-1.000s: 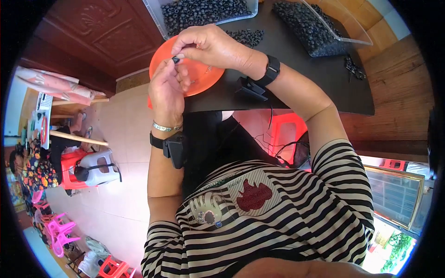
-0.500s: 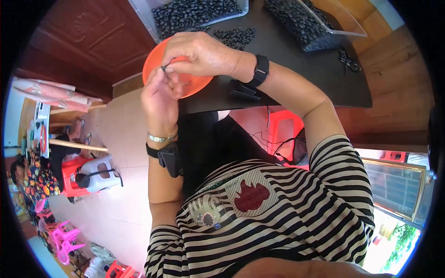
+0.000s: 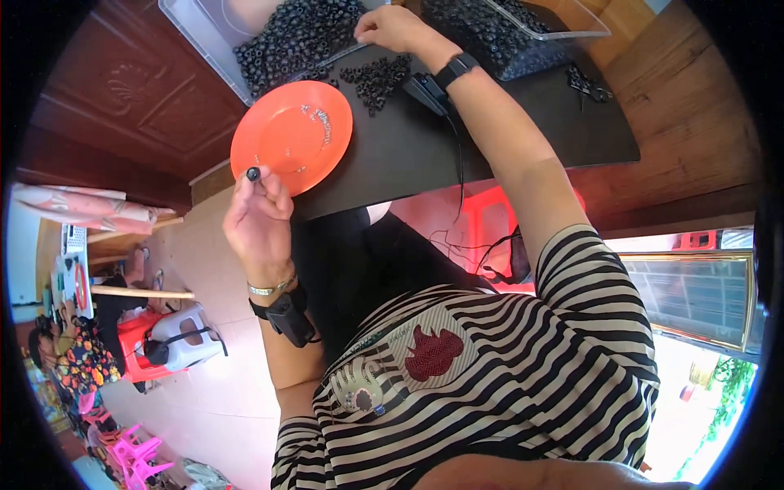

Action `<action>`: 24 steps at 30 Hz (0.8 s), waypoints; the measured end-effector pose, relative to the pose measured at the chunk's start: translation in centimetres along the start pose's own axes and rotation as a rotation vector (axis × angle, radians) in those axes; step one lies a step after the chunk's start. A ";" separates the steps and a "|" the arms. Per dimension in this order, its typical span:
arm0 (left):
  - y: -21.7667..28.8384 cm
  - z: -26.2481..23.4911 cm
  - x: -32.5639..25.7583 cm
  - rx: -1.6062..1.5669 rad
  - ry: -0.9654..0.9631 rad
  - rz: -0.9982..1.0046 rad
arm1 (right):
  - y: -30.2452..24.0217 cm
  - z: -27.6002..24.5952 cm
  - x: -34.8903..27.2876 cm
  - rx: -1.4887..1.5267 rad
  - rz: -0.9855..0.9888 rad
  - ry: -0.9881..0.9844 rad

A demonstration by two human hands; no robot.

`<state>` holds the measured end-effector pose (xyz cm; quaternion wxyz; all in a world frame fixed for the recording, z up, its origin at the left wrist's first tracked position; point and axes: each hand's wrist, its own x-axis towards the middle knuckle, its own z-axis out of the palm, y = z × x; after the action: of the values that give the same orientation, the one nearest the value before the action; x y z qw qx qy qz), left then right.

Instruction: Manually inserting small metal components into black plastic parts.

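Note:
My left hand (image 3: 260, 216) pinches a small round black part (image 3: 253, 173) with a hole in it between thumb and fingers, at the near-left edge of an orange plate (image 3: 261, 122). Tiny shiny metal pieces (image 3: 322, 122) lie scattered on that plate. Farther off, my right hand (image 3: 394, 31) is over the near right edge of a clear bin full of black ring-like parts (image 3: 298, 41). Its fingertips are drawn together, and what they hold, if anything, cannot be made out. Below it a loose pile of small black pieces (image 3: 377, 82) rests on the dark table.
A second clear bin (image 3: 506, 49) of black parts stands to the right. Beyond it lies a black tool-like item (image 3: 586, 84) on the tabletop (image 3: 539, 131). A red stool (image 3: 482, 237) is under the table. Another person (image 3: 86, 351) sits at the far left.
My hands have come apart. The right one moved away from the plate to the bin's edge, while the left drew back nearer with the black part. The plate is now uncovered.

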<state>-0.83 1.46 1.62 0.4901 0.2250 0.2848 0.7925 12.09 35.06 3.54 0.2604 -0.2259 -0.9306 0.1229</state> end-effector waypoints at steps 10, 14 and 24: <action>-0.7 0.6 -0.6 -0.007 -0.035 -0.064 | 3.5 -0.4 0.2 -0.068 0.152 -0.243; -1.0 0.5 -0.5 -0.070 -0.027 -0.084 | 2.9 -0.1 -0.2 -0.009 0.139 -0.304; -1.4 0.9 -0.5 0.001 -0.018 -0.111 | 1.5 1.1 -0.1 -0.085 0.074 -0.291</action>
<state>0.81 1.68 1.30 0.5357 0.2161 0.2927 0.7620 12.15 36.22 2.05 0.1084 -0.2505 -0.9540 0.1241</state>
